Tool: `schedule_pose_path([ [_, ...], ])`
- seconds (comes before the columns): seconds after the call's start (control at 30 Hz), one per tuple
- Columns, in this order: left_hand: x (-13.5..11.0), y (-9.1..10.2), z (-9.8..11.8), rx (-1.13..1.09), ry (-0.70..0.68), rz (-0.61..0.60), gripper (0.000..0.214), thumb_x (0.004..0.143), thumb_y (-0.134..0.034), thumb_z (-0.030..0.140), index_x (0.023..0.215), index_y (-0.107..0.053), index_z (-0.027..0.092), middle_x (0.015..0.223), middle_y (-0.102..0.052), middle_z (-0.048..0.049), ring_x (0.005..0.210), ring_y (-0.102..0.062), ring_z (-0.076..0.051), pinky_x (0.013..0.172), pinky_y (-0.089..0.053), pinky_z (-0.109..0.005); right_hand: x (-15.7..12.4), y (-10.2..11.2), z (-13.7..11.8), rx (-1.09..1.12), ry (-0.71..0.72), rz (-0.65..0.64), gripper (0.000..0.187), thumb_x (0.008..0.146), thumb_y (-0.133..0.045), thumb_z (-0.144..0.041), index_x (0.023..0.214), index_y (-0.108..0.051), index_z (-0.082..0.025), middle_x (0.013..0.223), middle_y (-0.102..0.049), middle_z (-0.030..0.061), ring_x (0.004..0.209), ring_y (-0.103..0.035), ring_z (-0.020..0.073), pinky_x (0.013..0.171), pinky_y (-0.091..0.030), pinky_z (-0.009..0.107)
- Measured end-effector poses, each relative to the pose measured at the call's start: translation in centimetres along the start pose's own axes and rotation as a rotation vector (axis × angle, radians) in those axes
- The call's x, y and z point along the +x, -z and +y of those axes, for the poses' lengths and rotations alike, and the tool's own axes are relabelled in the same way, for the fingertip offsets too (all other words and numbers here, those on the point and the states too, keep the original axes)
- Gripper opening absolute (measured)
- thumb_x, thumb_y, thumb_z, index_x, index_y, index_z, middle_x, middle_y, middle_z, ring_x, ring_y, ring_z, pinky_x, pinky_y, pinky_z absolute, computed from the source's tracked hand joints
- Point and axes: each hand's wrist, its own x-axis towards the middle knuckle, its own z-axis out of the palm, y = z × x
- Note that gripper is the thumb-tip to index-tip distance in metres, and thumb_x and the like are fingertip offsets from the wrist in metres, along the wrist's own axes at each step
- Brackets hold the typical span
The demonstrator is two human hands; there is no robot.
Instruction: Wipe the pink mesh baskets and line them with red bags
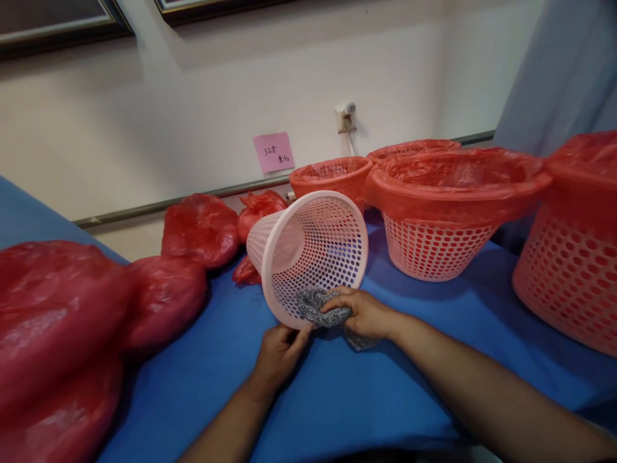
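A pale pink perforated plastic basket (274,257) lies tipped on its side, its open mouth facing me. My left hand (282,354) grips the lower rim from below, with the thumb along the edge. In my right hand (361,313) is a bunched grey speckled cloth (319,305), pressed against the lower rim and just inside the mouth. Part of the cloth hangs below the right hand. The left fingertips are hidden under the rim.
Several full red plastic bags (53,308) sit at the left. Pink baskets with red liners (438,247) stand at the right and behind. Blue cloth (308,399) covers the table. A pink note (273,152) and a wall socket (346,121) are on the wall.
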Motion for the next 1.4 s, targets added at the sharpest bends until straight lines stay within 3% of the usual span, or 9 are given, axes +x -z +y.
schedule_pose_path([
  [0.2,-0.3,0.9,0.7,0.081,-0.124,0.226,0.032,0.092,-0.065,0.035,0.068,-0.068,0.014,0.052,-0.058,0.0032,0.045,-0.05,-0.009,0.047,-0.042,-0.019,0.6,3.5,1.7,-0.297,-0.264,0.499,0.061,0.075,-0.063,0.001,0.128,-0.073,-0.028,0.158,-0.049,0.0083,0.138,-0.053,0.0328,0.119,-0.042,0.055],
  [0.33,-0.2,0.8,0.8,0.051,-0.115,0.213,0.029,0.093,-0.063,0.033,0.072,-0.069,0.014,0.056,-0.062,0.0023,0.049,-0.054,-0.01,0.05,-0.045,-0.019,0.5,3.1,1.5,-0.396,-0.273,0.279,0.052,0.077,-0.063,-0.002,0.122,-0.077,-0.023,0.152,-0.056,0.0133,0.13,-0.058,0.0339,0.114,-0.046,0.055],
  [0.43,-0.3,0.8,0.7,0.016,-0.088,0.219,0.028,0.095,-0.06,0.031,0.073,-0.068,0.015,0.057,-0.062,0.0026,0.049,-0.053,-0.01,0.05,-0.044,-0.019,0.1,0.8,0.4,-0.301,-0.111,0.055,0.059,0.069,-0.063,0.002,0.116,-0.079,-0.03,0.137,-0.068,0.0044,0.123,-0.065,0.0246,0.111,-0.051,0.041],
  [0.53,-0.4,1.0,0.8,-0.005,-0.051,0.239,0.03,0.096,-0.057,0.032,0.072,-0.065,0.016,0.057,-0.059,0.0034,0.048,-0.049,-0.009,0.051,-0.043,-0.019,-0.1,-0.4,0.0,-0.096,0.014,-0.028,0.069,0.063,-0.058,0.005,0.116,-0.079,-0.034,0.13,-0.07,-0.0011,0.119,-0.068,0.0174,0.107,-0.053,0.032],
  [0.77,-0.5,1.3,0.9,0.03,0.018,0.239,0.035,0.095,-0.057,0.037,0.065,-0.058,0.019,0.054,-0.051,0.0046,0.048,-0.046,-0.009,0.053,-0.043,-0.02,0.5,4.4,2.7,-0.296,-0.193,0.501,0.058,0.074,-0.06,0.0,0.122,-0.076,-0.028,0.154,-0.056,0.0075,0.138,-0.055,0.0314,0.119,-0.043,0.054],
  [0.9,-0.1,0.8,0.7,-0.013,0.069,0.118,0.029,0.093,-0.059,0.042,0.08,-0.068,0.018,0.062,-0.064,0.0019,0.055,-0.058,-0.012,0.056,-0.049,-0.021,0.5,3.7,2.7,-0.252,-0.218,0.292,0.053,0.072,-0.059,0.003,0.114,-0.08,-0.023,0.141,-0.064,0.0124,0.129,-0.06,0.0337,0.115,-0.045,0.057],
  [1.1,0.3,-0.2,0.2,-0.053,0.09,-0.14,0.031,0.093,-0.062,0.043,0.085,-0.079,0.017,0.066,-0.075,-0.0024,0.054,-0.064,-0.016,0.054,-0.053,-0.025,0.4,-0.3,0.9,0.038,-0.006,-0.019,0.061,0.064,-0.061,0.006,0.111,-0.081,-0.028,0.111,-0.075,0.0005,0.107,-0.071,0.0178,0.1,-0.056,0.032],
  [1.2,0.1,0.0,0.2,-0.005,0.051,-0.053,0.034,0.093,-0.063,0.043,0.079,-0.079,0.016,0.066,-0.076,-0.0038,0.054,-0.065,-0.017,0.054,-0.051,-0.024,0.5,0.0,0.9,0.111,0.011,0.01,0.057,0.067,-0.062,0.004,0.111,-0.08,-0.028,0.116,-0.074,0.0017,0.111,-0.07,0.0194,0.103,-0.056,0.035],
  [1.4,-0.2,1.2,0.4,0.091,0.014,0.226,0.04,0.09,-0.064,0.048,0.065,-0.067,0.016,0.054,-0.063,0.0002,0.049,-0.054,-0.012,0.051,-0.045,-0.022,0.5,4.0,2.3,-0.317,-0.231,0.479,0.063,0.073,-0.06,0.0,0.127,-0.074,-0.029,0.155,-0.054,0.0061,0.138,-0.055,0.0311,0.119,-0.044,0.051],
])
